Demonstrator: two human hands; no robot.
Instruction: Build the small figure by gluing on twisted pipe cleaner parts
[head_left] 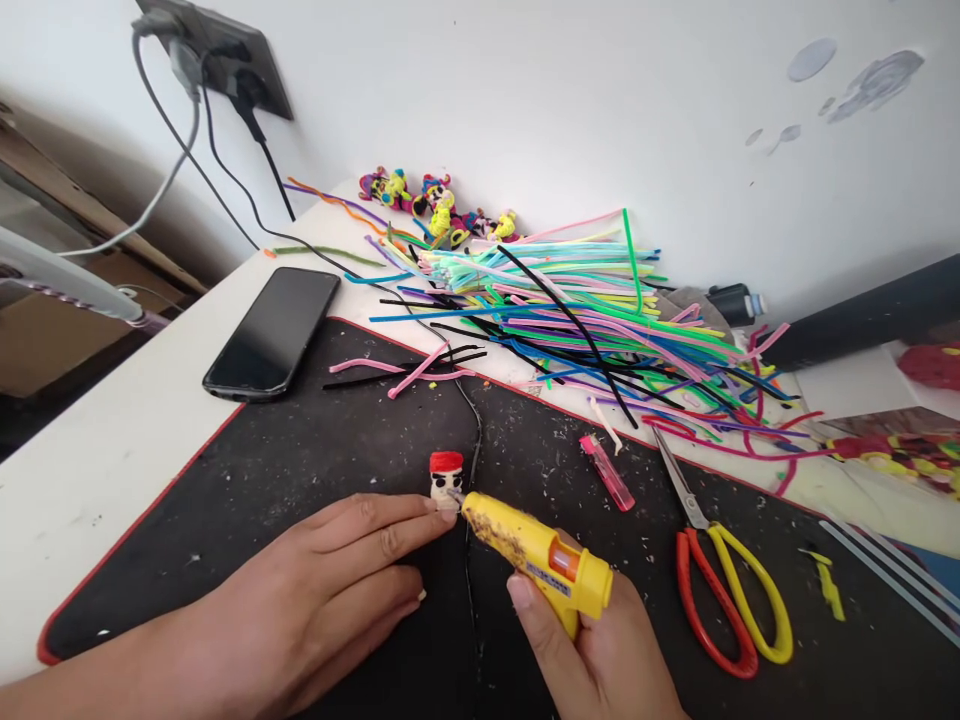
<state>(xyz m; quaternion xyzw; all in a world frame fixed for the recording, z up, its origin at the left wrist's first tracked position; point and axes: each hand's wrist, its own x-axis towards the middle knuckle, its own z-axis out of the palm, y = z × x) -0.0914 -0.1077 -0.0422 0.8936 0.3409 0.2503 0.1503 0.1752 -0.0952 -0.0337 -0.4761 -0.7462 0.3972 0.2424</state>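
Note:
A small cream doll head (447, 482) with a red top, black brows and eyes stands upright on the black mat. My left hand (337, 570) reaches in from the left, its fingertips pressed to the head's lower side; its thumb is hidden. My right hand (592, 650) is wrapped round a yellow hot glue gun (536, 555), whose metal nozzle touches or nearly touches the front of the face. An orange part shows in the gun's side window. Whether glue is coming out is too small to tell.
Scissors (697, 525) with red and yellow handles and a pink lighter (607, 472) lie at the right. Behind is a pile of pipe cleaners (555, 300), with finished dolls (442, 210) by the wall. A phone (274, 330) is at the left; a thin black cable (478, 430) crosses the mat.

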